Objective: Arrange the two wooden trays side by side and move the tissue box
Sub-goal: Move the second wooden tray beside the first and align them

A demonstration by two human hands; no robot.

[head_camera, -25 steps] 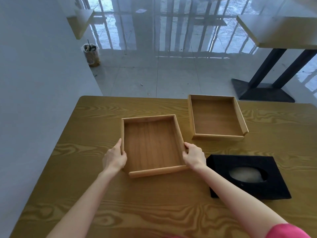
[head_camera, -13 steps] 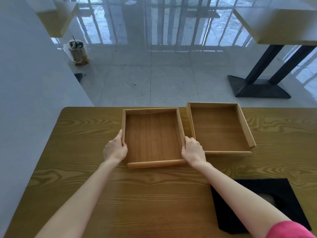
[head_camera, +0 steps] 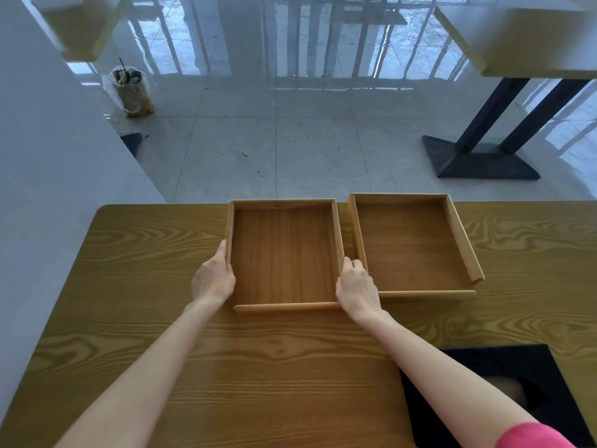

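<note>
Soft daylight, glare on the floor (head_camera: 290, 53), wide-angle bending at edges.

I count two wooden trays (head_camera: 284, 253) (head_camera: 410, 244) on the table (head_camera: 258, 367), one black tissue box (head_camera: 517, 383) nearer me, two hands (head_camera: 213, 279) (head_camera: 358, 289), one floor bin (head_camera: 132, 88) beyond the table

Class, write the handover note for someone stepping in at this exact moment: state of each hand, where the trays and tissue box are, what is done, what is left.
Left hand: gripping the left wall of the left tray.
Right hand: gripping that tray's right wall, in the narrow gap beside the right tray.
Both trays sit at the far edge of the table, nearly parallel, a thin gap between them; the left tray's near edge sits slightly closer to the person.
The black tissue box lies near the right corner, untouched, partly under the right forearm.
Done: trays roughly side by side.
Left: release the tray, perhaps square it up, then move the tissue box.
</note>
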